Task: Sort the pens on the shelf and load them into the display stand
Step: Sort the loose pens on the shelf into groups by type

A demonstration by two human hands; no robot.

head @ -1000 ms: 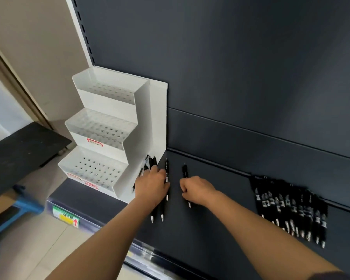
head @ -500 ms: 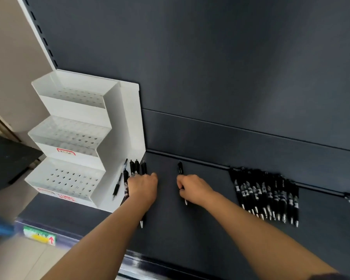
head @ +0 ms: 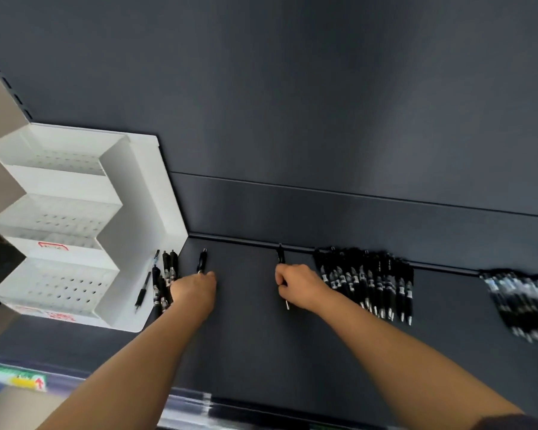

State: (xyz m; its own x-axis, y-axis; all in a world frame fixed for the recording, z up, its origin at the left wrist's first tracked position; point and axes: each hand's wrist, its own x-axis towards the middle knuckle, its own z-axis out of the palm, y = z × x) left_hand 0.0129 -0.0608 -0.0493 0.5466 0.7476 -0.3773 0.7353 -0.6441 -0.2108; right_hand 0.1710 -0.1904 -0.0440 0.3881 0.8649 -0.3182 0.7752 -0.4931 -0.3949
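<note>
Barely begun: stand (head: 143,187) w/ no pens slotted, small bunch (head: 165,280) beside it, pile (head: 367,283) + far pile (head: 522,305) unsorted; right hand (head: 302,287) gripping one pen (head: 280,254), left hand (head: 194,290) atop another pen (head: 201,262), grip unclear.

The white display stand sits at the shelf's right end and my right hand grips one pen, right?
No. In the head view the display stand is at the left end of the shelf; the right hand does grip one pen.

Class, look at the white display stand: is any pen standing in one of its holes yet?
No, the display stand shows only empty holes on all three tiers, while the pens lie flat on the shelf.
</note>
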